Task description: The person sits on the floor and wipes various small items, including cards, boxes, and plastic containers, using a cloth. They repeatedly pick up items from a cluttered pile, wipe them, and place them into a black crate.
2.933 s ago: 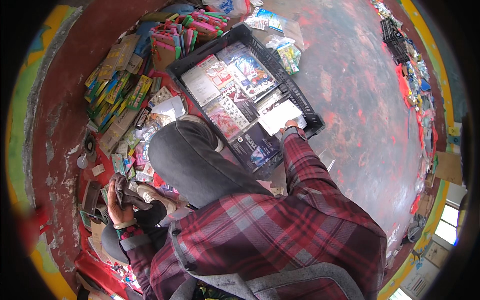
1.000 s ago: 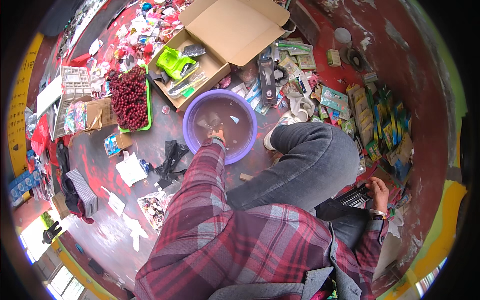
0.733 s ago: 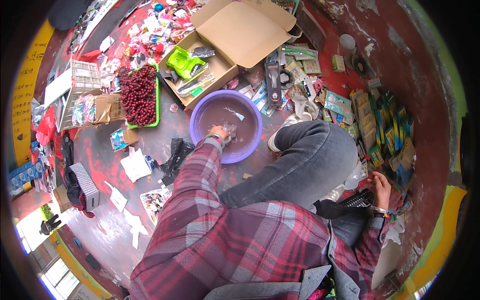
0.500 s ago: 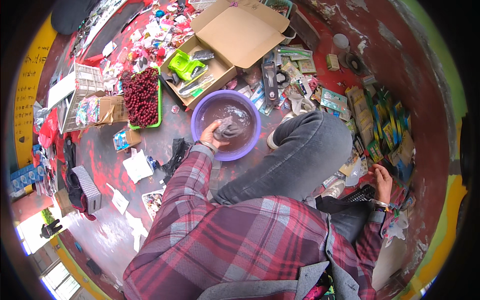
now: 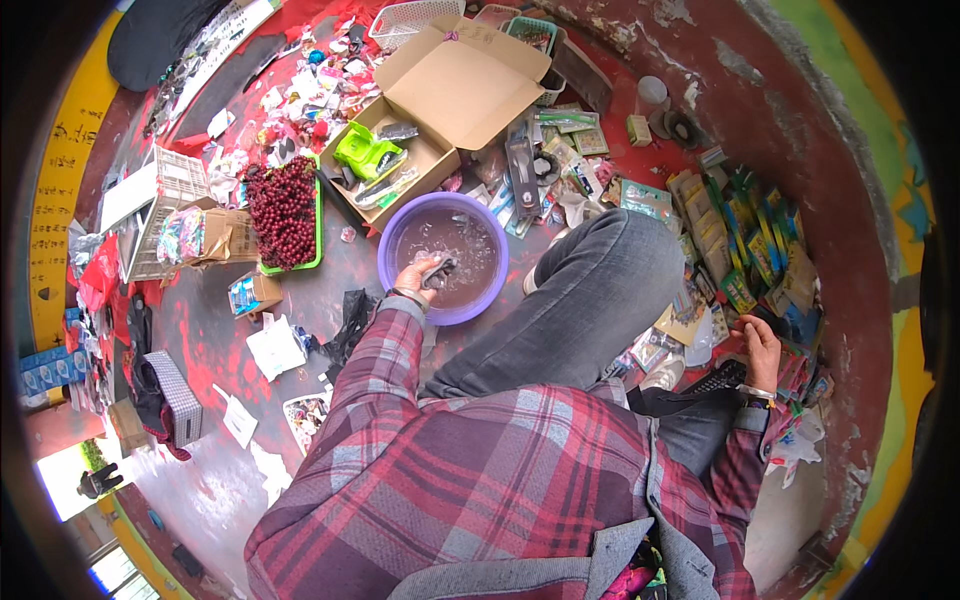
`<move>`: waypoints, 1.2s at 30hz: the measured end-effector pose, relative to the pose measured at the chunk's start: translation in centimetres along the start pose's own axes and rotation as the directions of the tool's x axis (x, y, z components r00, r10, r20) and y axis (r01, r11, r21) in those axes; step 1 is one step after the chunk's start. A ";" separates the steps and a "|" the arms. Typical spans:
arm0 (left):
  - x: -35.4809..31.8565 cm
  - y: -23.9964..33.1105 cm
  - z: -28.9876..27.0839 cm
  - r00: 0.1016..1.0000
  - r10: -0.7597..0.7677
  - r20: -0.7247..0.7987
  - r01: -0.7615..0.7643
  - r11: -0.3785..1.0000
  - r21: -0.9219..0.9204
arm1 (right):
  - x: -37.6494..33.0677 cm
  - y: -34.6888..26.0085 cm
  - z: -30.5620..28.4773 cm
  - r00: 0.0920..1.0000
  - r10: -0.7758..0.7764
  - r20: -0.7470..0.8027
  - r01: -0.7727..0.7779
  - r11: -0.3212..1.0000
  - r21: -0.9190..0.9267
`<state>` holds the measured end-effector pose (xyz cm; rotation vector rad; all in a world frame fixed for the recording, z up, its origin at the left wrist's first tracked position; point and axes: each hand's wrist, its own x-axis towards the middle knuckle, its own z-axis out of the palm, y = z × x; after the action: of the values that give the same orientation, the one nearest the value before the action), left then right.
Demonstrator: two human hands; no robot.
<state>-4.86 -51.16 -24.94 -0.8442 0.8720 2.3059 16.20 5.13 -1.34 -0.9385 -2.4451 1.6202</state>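
I sit on the floor with one knee raised. My left hand (image 5: 413,277) is over the near rim of a round purple basin (image 5: 395,285) that holds cloudy water. Its fingers are closed on a small grey object (image 5: 441,269), held just above the water. My right hand (image 5: 760,345) is far off to the right, low beside my hip. It rests with spread fingers next to a flat black object (image 5: 714,378) and piles of coloured packets (image 5: 745,265). Whether it grips anything is hard to tell.
An open cardboard box (image 5: 440,110) with a bright green item (image 5: 366,155) stands behind the basin. A green tray of dark red beads (image 5: 286,207) lies to the left, next to white wire baskets (image 5: 165,205). Packets and paper scraps litter the red floor.
I turned from a black tray of packets to the purple basin. My left hand reached into the water, closed on the grey object and drew back toward the near rim.
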 end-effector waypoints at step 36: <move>-3.1 -0.6 7.1 0.811 0.280 -0.514 -0.032 0.898 0.438 | -0.2 -0.2 0.3 0.999 -0.027 -0.047 0.023 0.996 -0.084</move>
<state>-5.02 -46.48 -18.79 -1.3261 1.6796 1.8864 16.10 4.72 -1.25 -0.9417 -2.4992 1.4799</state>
